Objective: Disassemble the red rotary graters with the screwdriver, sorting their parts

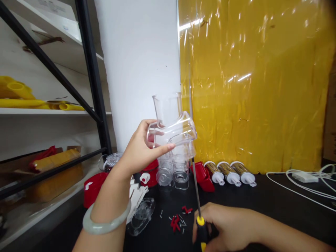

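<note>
My left hand (143,147) is wrapped round a clear plastic housing (177,129) with a wide tube on top, holding it raised above the table. In my right hand (223,224) is a screwdriver (201,227) with a black and yellow handle, its long shaft pointing up. The shaft's upper end lies close to the housing's lower right edge; whether they touch I cannot tell. Below, on the black table, are small red plastic parts (175,223) and several loose screws (182,221). A flat clear plastic cover (142,215) rests near my left forearm.
Several grater drums (233,173) with white ends lie at the back right, beside a red housing (203,176). More clear parts (181,178) stand behind. White cables (288,178) curl at the far right. A metal shelf (91,70) rises on the left.
</note>
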Action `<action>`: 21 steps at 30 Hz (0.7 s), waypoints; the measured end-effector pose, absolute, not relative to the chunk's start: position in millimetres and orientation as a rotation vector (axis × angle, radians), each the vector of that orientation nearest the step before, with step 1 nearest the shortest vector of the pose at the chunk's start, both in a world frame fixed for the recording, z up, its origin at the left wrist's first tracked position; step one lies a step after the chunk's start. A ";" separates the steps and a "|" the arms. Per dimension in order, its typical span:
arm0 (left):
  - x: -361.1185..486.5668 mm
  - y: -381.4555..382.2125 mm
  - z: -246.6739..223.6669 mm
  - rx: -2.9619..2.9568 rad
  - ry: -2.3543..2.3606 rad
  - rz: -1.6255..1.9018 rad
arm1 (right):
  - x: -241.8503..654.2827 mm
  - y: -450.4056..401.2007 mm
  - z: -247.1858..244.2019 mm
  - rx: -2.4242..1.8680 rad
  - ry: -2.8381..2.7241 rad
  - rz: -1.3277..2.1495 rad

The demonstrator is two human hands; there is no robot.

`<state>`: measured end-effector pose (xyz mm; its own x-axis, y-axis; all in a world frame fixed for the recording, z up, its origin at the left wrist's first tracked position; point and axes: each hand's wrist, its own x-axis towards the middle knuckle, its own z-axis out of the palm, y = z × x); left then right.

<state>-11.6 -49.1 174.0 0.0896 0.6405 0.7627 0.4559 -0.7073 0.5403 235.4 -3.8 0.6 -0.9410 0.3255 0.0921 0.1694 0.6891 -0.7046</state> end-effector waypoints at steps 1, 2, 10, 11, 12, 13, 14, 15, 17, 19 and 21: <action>-16.4 -48.3 176.2 2.165 1.119 1.706 | 236.0 -4.1 0.9 -0.445 -2.688 1.120; -22.0 -47.3 178.1 2.143 1.118 1.741 | 236.9 -4.9 2.9 -0.476 -2.691 1.138; -59.3 -48.8 120.1 2.169 1.433 1.412 | 277.6 1.1 59.8 -0.657 -2.655 1.220; -60.1 -52.6 105.0 2.195 1.505 1.358 | 284.2 5.6 64.6 -0.674 -2.633 1.132; -60.1 -56.9 90.6 2.201 1.558 1.330 | 289.5 10.2 67.4 -0.694 -2.632 1.061; -59.4 -61.3 77.5 2.198 1.598 1.293 | 293.1 14.4 68.1 -0.709 -2.615 1.029; -58.2 -65.4 66.1 2.195 1.621 1.241 | 294.8 17.9 66.8 -0.724 -2.598 1.018; -56.7 -68.8 56.6 2.189 1.634 1.193 | 294.7 20.4 64.0 -0.728 -2.577 1.024; -52.8 -72.7 42.6 2.181 1.639 1.138 | 290.3 22.4 56.0 -0.720 -2.535 1.055; -49.0 -72.7 33.4 2.174 1.628 1.140 | 283.6 22.0 48.3 -0.700 -2.516 1.070; -46.1 -69.7 27.4 2.133 1.589 1.195 | 278.5 21.7 42.9 -0.688 -2.523 1.074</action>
